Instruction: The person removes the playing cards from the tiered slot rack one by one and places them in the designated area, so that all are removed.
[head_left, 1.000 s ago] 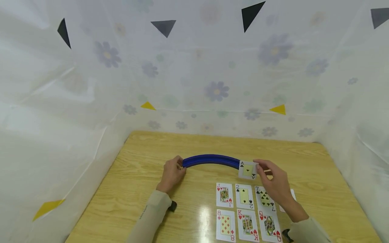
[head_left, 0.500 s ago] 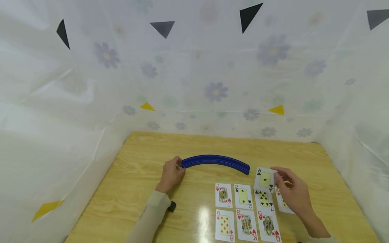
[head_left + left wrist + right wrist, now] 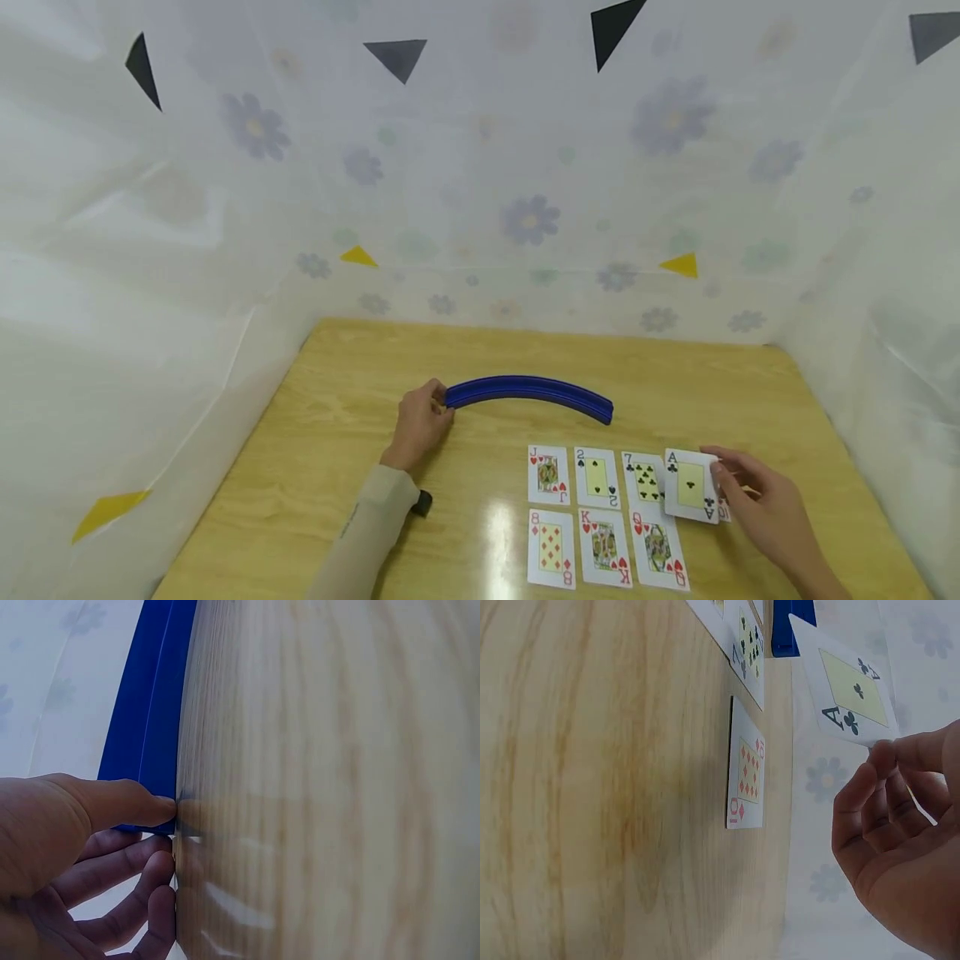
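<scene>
My left hand (image 3: 420, 423) pinches the left end of a curved blue playing card holder (image 3: 528, 387) on the table. In the left wrist view the thumb lies against the front of the holder (image 3: 154, 705), with fingers behind its end. Between thumb and fingertips my right hand (image 3: 772, 510) holds the ace of clubs (image 3: 691, 490) by its right edge. The ace is raised above the table and hides most of the ten of diamonds in the head view. That ten of diamonds (image 3: 748, 769) lies face up below it in the right wrist view.
Face-up cards lie in two rows: the jack of hearts (image 3: 548, 475), two of spades (image 3: 596, 477) and seven of clubs (image 3: 645, 479), with the eight of diamonds (image 3: 551, 548), king of hearts (image 3: 604, 547) and queen of hearts (image 3: 657, 548) nearer me. White sheeting (image 3: 480, 192) surrounds the table.
The right hand has brought the ace of clubs away from the holder's right end, rightward and toward me, over the ten of diamonds. The left hand stays at the holder.
</scene>
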### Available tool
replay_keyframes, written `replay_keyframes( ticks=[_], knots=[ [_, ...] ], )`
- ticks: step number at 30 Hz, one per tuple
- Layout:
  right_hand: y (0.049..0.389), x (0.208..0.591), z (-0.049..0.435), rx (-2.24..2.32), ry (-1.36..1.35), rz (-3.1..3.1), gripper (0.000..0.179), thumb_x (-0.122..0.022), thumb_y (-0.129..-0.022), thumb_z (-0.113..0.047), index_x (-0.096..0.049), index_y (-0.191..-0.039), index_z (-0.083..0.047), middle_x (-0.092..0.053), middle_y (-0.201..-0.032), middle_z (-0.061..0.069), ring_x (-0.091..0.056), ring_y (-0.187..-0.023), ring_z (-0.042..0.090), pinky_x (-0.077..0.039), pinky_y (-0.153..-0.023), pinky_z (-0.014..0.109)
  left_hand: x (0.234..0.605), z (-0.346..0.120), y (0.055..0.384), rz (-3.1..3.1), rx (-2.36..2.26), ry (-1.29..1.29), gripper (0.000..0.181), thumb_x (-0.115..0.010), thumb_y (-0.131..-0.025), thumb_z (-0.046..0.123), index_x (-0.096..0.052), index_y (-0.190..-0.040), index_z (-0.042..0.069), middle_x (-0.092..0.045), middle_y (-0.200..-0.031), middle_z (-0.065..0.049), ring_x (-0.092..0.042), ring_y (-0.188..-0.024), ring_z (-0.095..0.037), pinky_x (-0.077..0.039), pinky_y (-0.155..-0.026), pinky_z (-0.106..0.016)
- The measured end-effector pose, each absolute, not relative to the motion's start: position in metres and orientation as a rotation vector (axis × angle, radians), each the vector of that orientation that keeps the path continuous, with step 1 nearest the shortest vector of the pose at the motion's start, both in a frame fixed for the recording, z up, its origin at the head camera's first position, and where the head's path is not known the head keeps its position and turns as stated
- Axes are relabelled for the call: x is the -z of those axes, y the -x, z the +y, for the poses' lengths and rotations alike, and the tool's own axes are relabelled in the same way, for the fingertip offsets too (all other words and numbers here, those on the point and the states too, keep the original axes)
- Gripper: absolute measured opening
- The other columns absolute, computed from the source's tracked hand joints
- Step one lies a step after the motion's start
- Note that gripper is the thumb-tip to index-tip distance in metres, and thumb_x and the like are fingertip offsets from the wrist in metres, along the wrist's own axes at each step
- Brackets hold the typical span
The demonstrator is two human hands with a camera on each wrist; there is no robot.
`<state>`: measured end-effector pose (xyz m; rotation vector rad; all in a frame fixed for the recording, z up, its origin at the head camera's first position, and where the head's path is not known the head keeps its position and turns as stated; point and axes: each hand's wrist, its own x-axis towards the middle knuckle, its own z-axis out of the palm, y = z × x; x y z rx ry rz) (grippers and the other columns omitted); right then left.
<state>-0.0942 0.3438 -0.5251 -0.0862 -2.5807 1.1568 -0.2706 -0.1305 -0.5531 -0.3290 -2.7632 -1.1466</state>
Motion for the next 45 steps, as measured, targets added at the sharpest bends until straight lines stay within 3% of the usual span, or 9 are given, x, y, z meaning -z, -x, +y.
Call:
replay_keyframes(
  ticks=[11,19,29,34,39,45],
  knots=[
    [0.074,0.527,0.361,-1.001,0.174,-2.911,0.025,-0.067,-0.109,-0.013,-0.076,-0.13,-0.006,-0.076,-0.096,0.002,-0.06,-0.07,-0.001,-0.052,-0.061,0.023,0.545,-0.131,0.271,-2.771,1.146,0.31,0.022,-0.083,-0.093,0.001,-0.071,-0.112,0.001,-0.079,-0.105,-0.017,-0.077,-0.089,-0.026,-0.066,-0.079,-0.044],
    [0.066,0.533,0.364,-0.936,0.313,-3.073,0.022,-0.071,-0.103,-0.014,-0.077,-0.121,-0.002,-0.077,-0.096,0.0,-0.06,-0.076,0.001,-0.051,-0.065,0.021,0.545,-0.132,0.268,-2.756,1.158,0.325,0.022,-0.083,-0.093,0.0,-0.071,-0.111,0.0,-0.079,-0.105,-0.018,-0.077,-0.088,-0.027,-0.066,-0.078,-0.044],
    [0.065,0.546,0.36,-0.952,0.515,-3.103,0.018,-0.077,-0.095,-0.01,-0.073,-0.11,0.0,-0.073,-0.092,0.003,-0.062,-0.082,0.016,-0.046,-0.063,0.022,0.546,-0.13,0.265,-2.761,1.18,0.336,0.022,-0.083,-0.093,0.001,-0.071,-0.111,0.002,-0.079,-0.102,-0.016,-0.073,-0.082,-0.021,-0.063,-0.073,-0.039],
    [0.067,0.547,0.358,-0.932,0.534,-3.093,0.014,-0.076,-0.097,-0.011,-0.072,-0.106,-0.001,-0.072,-0.09,0.002,-0.063,-0.081,0.016,-0.045,-0.063,0.022,0.545,-0.128,0.264,-2.752,1.191,0.328,0.021,-0.083,-0.092,0.001,-0.07,-0.109,0.002,-0.079,-0.1,-0.015,-0.071,-0.079,-0.018,-0.06,-0.071,-0.035],
    [0.068,0.543,0.356,-0.919,0.549,-3.054,0.02,-0.071,-0.103,-0.019,-0.071,-0.112,-0.002,-0.071,-0.09,0.002,-0.061,-0.078,0.014,-0.044,-0.062,0.022,0.545,-0.128,0.263,-2.745,1.181,0.335,0.021,-0.083,-0.092,0.001,-0.07,-0.109,0.002,-0.079,-0.099,-0.014,-0.071,-0.079,-0.018,-0.06,-0.07,-0.034],
    [0.075,0.534,0.341,-0.84,0.451,-2.857,0.018,-0.071,-0.106,-0.024,-0.072,-0.109,-0.007,-0.07,-0.083,0.0,-0.055,-0.07,0.002,-0.042,-0.06,0.022,0.547,-0.128,0.264,-2.741,1.183,0.359,0.022,-0.083,-0.092,0.002,-0.071,-0.11,0.001,-0.079,-0.1,-0.015,-0.071,-0.079,-0.019,-0.06,-0.071,-0.036]
  ],
)
